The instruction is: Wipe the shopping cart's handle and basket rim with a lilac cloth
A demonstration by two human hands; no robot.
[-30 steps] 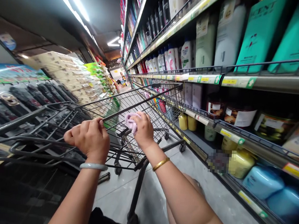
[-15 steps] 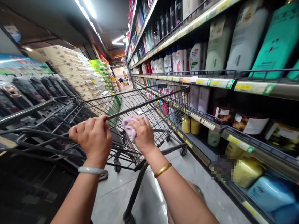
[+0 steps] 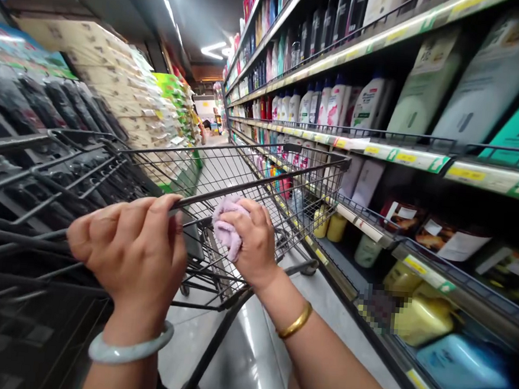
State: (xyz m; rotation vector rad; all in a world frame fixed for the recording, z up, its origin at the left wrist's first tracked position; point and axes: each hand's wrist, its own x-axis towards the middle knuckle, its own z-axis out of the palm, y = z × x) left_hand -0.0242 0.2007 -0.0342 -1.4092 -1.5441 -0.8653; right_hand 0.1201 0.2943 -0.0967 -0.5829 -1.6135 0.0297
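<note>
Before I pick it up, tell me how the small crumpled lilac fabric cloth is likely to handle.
The crumpled lilac fabric cloth is probably floppy, since it bunches into soft folds in the bare right hand. It is likely light, being small enough for one hand to gather up. Its matte, fuzzy-looking surface suggests it won't be slippery.

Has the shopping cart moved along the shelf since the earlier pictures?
Cannot tell; the shopping cart now reaches farther right against the distant yellow bottles in view, but the viewpoint moved too.
</note>
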